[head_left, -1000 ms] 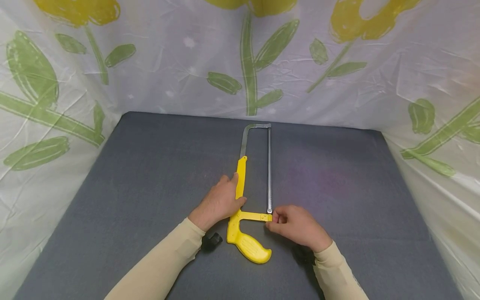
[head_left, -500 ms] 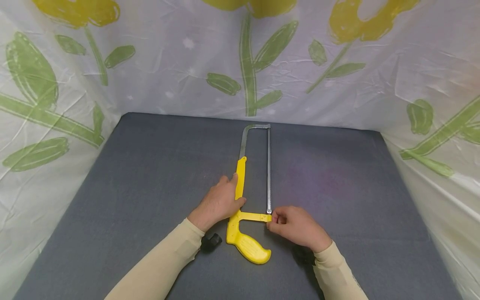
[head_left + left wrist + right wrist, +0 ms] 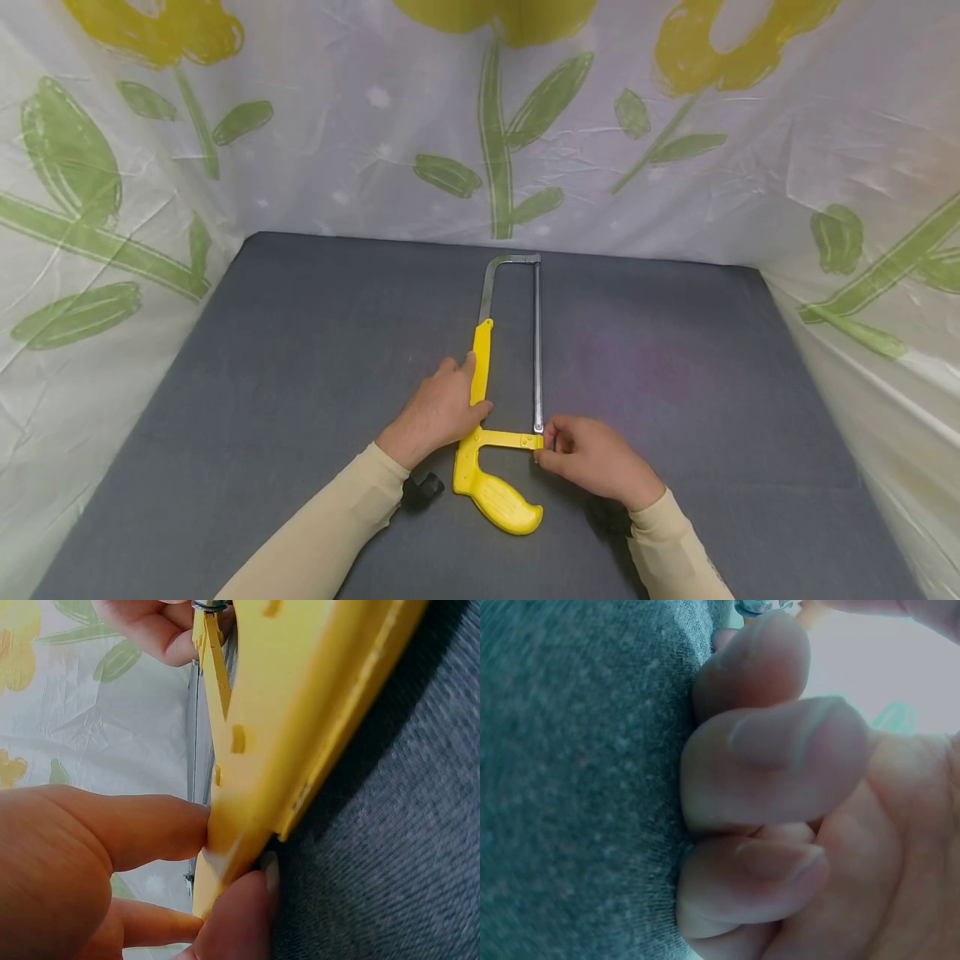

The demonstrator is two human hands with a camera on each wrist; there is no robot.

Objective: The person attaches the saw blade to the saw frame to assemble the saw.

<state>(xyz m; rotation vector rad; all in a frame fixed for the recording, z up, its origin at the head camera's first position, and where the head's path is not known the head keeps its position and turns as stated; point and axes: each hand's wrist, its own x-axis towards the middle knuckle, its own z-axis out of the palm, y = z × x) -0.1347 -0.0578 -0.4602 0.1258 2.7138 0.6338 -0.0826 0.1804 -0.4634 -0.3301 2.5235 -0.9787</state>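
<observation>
A hacksaw with a yellow frame (image 3: pixel 482 358) lies on the dark grey cloth, its yellow handle (image 3: pixel 506 504) toward me. Its steel blade (image 3: pixel 537 350) runs along the right side, stretched between the far metal bow and the near yellow arm. My left hand (image 3: pixel 435 412) grips the frame's back just above that arm; the left wrist view has thumb and fingers on either side of the yellow metal (image 3: pixel 259 750). At the blade's near end my right hand (image 3: pixel 596 458) pinches the small metal wing nut (image 3: pixel 754 606), mostly hidden by the fingers. The other right fingers (image 3: pixel 772 765) curl against the cloth.
Dark grey cloth (image 3: pixel 337 333) covers the table. White curtains with yellow flowers and green leaves (image 3: pixel 337 167) hang at the back and both sides. Black wrist camera parts (image 3: pixel 423 492) show under the left wrist.
The whole head view has shifted slightly, so the scene sits a little lower. Both hands and the hacksaw keep the same places relative to each other.
</observation>
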